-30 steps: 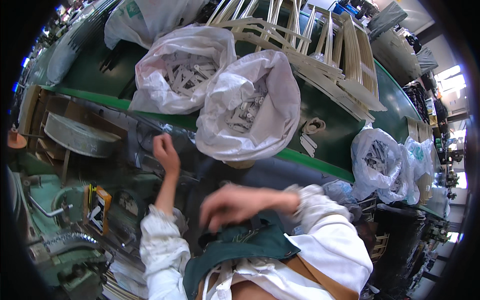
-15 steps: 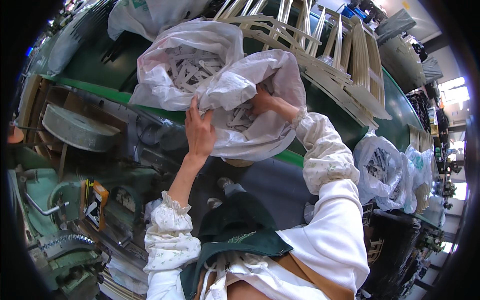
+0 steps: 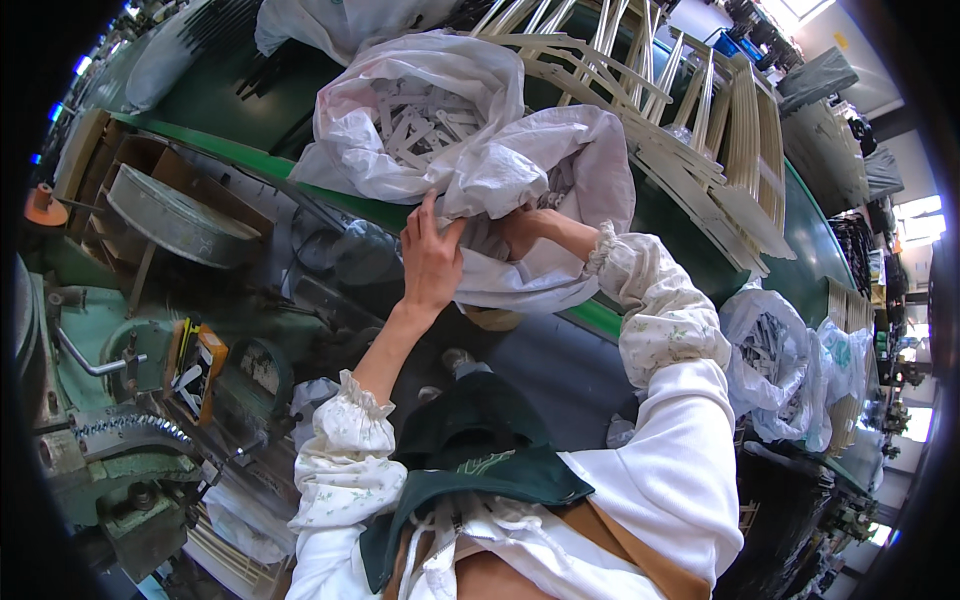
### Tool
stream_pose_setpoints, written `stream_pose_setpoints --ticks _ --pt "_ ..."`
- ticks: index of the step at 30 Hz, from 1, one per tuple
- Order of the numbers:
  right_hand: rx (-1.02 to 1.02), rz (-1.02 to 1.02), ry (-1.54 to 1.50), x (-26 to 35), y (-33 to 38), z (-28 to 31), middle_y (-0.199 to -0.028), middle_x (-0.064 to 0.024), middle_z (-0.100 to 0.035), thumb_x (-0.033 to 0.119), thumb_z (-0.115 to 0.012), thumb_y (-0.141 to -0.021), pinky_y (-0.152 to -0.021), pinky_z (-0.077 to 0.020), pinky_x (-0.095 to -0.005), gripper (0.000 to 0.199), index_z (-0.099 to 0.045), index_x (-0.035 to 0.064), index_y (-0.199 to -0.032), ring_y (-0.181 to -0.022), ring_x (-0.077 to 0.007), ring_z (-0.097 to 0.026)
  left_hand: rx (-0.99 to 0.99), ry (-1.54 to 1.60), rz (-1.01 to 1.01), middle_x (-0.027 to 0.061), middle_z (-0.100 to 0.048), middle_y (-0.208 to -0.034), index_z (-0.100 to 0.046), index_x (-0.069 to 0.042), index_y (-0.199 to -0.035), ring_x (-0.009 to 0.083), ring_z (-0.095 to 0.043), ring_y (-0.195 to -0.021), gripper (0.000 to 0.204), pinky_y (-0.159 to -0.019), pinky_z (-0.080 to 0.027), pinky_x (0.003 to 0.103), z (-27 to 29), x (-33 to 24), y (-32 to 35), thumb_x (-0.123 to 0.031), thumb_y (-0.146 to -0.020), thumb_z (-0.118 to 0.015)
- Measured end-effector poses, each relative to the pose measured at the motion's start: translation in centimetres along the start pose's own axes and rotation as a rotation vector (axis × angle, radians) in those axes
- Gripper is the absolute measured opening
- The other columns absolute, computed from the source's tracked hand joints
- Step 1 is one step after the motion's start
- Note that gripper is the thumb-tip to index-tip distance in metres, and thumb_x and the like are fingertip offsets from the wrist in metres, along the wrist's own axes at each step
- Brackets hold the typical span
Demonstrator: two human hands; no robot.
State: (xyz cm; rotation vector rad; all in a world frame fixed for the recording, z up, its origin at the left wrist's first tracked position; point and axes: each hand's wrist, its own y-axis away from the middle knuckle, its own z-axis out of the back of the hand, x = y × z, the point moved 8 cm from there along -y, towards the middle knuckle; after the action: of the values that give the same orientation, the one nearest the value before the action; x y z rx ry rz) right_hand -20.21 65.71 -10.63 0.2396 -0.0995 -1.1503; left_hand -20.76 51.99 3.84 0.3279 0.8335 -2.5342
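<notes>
Around the right hand (image 3: 520, 233), open white bag (image 3: 601, 185)

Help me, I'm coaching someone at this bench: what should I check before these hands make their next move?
1. Right hand inside the front bag: ok.
2. Left hand at that bag's rim: ok, beside the rear bag.
3. Right-hand grip on a part: cannot tell, fingers hidden.
4. Front bag wholly on the green table: not ok, it overhangs the edge.
5. Rear bag open: ok, pale parts visible.
</notes>
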Motion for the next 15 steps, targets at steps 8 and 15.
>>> stream_pose_setpoints --ticks 8,15 --pt "0.183 0.083 -0.210 0.5 2.5 1.3 -0.125 -0.0087 -0.049 0.024 -0.066 -0.071 -0.099 -0.0396 -0.0382 0.056 -0.051 0.0080 -0.122 -0.121 -0.0252 -0.044 0.111 0.174 0.100 0.0170 -0.050 -0.099 -0.060 -0.006 -0.110 0.0374 -0.051 -0.096 0.047 -0.079 -0.048 0.043 -1.7 0.3 2.1 0.010 -0.066 -0.055" --pt "-0.003 0.271 -0.027 3.7 2.5 1.7 -0.118 -0.0073 -0.051 0.021 -0.061 -0.076 -0.094 -0.0435 -0.0365 0.045 -0.053 0.0087 -0.119 -0.117 -0.0232 -0.048 0.091 0.190 0.160 0.0167 -0.051 -0.098 -0.060 -0.004 -0.110 0.0366 -0.052 -0.094 0.048 -0.078 -0.048 0.043 -1.2 1.3 1.5 0.012 -0.065 -0.054"
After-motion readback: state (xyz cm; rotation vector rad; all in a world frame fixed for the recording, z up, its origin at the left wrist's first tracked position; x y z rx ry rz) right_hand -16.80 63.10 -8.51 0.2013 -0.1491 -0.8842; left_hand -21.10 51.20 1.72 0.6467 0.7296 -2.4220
